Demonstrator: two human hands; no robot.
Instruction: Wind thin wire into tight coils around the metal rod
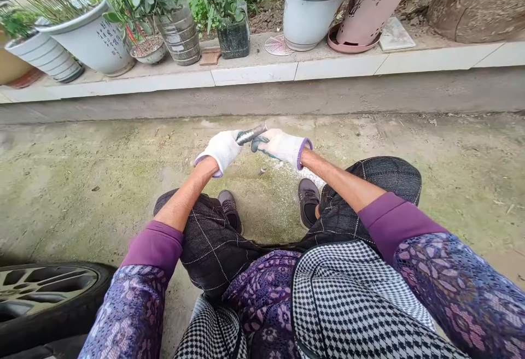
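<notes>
Both of my hands wear white knit gloves with purple cuffs and dark coating on the finger side. My left hand (223, 150) is closed around one end of a short silvery threaded metal rod (250, 134), which points up and to the right. Close by the rod's far end is my right hand (281, 145), its dark-coated fingers drawn together just below the rod. Whether it touches the rod or pinches something small is unclear. A small object (262, 171) lies on the ground beneath my hands, near pale crumbs (287, 172).
My shoes stand either side on the mossy concrete ground (123, 168). Ahead runs a low tiled ledge (254, 73) with several potted plants, among them a white pot (309, 17) and a pink planter (369, 6). A car wheel (53, 299) is at the lower left.
</notes>
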